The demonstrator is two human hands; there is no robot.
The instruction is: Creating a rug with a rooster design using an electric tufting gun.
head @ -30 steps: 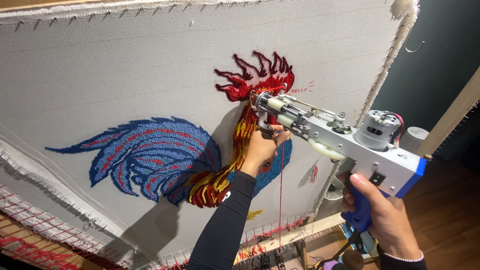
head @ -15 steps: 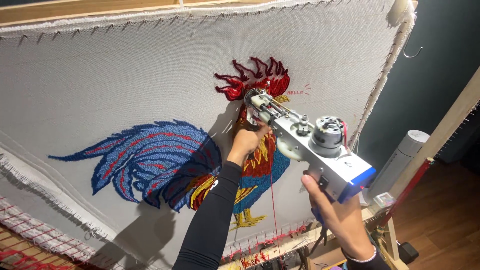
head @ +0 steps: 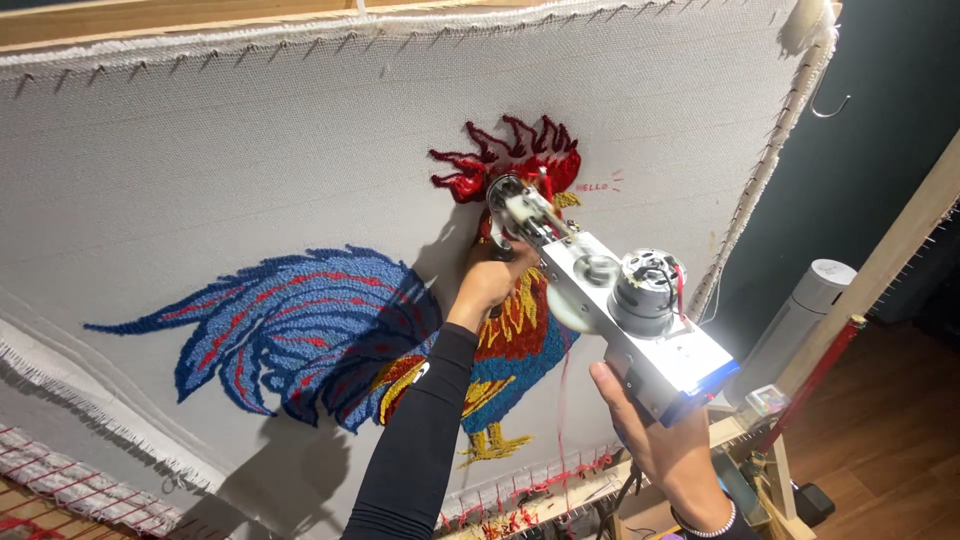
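Two hands on one tufting gun point(head: 600, 300): the silver-and-blue tool angles up-left, its needle end pressed into the stretched grey cloth point(head: 200, 160) just below the rooster's red comb point(head: 515, 150). Right hand point(head: 665, 440) is wrapped closed around the rear grip under the motor, wrist with a beaded bracelet point(head: 705, 525). Left hand point(head: 490, 282), in a black sleeve point(head: 420, 420), is clenched on the front handle right under the needle end, knuckles close to or touching the cloth, can't tell which. Red yarn point(head: 563, 400) hangs from the gun down toward the bottom of the frame. Rooster design point(head: 400, 320) is mostly filled: blue tail at left, red-yellow neck, blue breast, yellow feet; the head patch by the needle looks like the area being worked. To do this well, judging from the pose: keep the foot flat and firmly pushed into the cloth, gun square to the surface, move at steady pace in the direction the needle opening faces, let the yarn feed slack, no snagging on the forearm. Wooden frame point(head: 180, 15) with gripper tacks holds the cloth; a grey cylinder point(head: 810, 310) stands beyond the right edge, red yarn scraps point(head: 540, 480) line the lower rail.
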